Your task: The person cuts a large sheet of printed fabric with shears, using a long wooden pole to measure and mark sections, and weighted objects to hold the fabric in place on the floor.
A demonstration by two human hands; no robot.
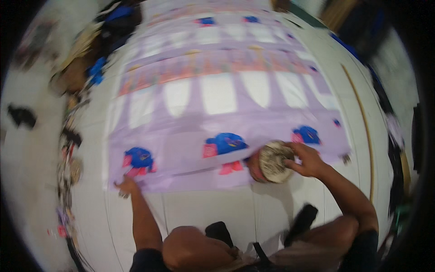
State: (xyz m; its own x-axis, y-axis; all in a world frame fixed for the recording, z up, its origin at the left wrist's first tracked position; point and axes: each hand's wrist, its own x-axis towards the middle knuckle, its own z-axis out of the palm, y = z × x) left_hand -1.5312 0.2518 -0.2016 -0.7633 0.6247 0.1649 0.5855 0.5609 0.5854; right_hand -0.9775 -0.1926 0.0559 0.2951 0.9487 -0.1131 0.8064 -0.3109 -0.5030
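right of the frame's centre, my right hand grips a round, drum-shaped thing by its right rim, thumb on the mottled beige face, fingers curled along the edge. it is at the lower edge of the lilac printed cloth; i cannot tell whether it rests there or hangs above. at the lower left, my left hand is at the cloth's corner; blur keeps me from telling whether its fingers pinch the fabric or only touch it. the cloth spreads up the frame over a pale surface, with blue and pink figures near its lower edge. a thin brown stick lies at the right.
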